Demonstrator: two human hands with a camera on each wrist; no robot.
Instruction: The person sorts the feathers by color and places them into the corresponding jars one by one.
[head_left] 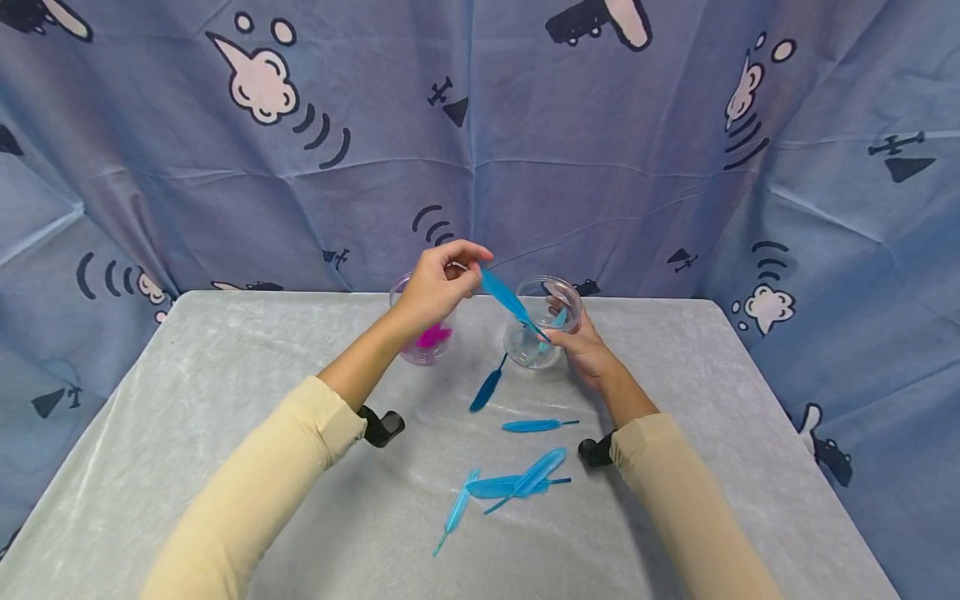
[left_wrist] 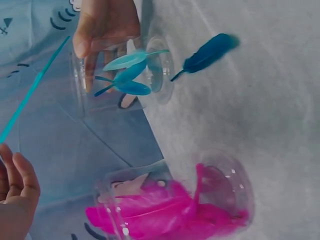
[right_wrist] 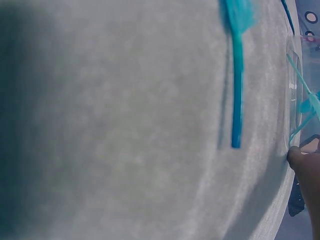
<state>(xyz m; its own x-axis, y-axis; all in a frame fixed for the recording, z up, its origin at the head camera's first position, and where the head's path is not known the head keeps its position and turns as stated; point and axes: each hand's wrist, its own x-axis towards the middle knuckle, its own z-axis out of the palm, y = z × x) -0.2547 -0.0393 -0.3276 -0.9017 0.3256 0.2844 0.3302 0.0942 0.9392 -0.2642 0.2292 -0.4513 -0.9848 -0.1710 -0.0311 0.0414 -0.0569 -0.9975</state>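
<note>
My left hand [head_left: 447,279] pinches a bright blue feather [head_left: 504,295] at one end, the quill slanting down over the mouth of a clear plastic cup. That cup [head_left: 534,348] is gripped from its right side by my right hand [head_left: 588,346]. Through its wall in the left wrist view show several blue feathers [left_wrist: 132,75]. Behind my left forearm stands a second clear cup [left_wrist: 240,185], partly hidden in the head view, with bright pink feathers [left_wrist: 150,212] inside. A dark blue feather [head_left: 487,390] lies on the table just in front of the held cup.
Nearer on the grey cloth-covered table [head_left: 315,517] lie a single blue feather [head_left: 534,425], two crossed blue feathers [head_left: 536,475] and a lighter blue feather [head_left: 456,515]. A patterned blue curtain [head_left: 420,108] hangs behind the table's far edge.
</note>
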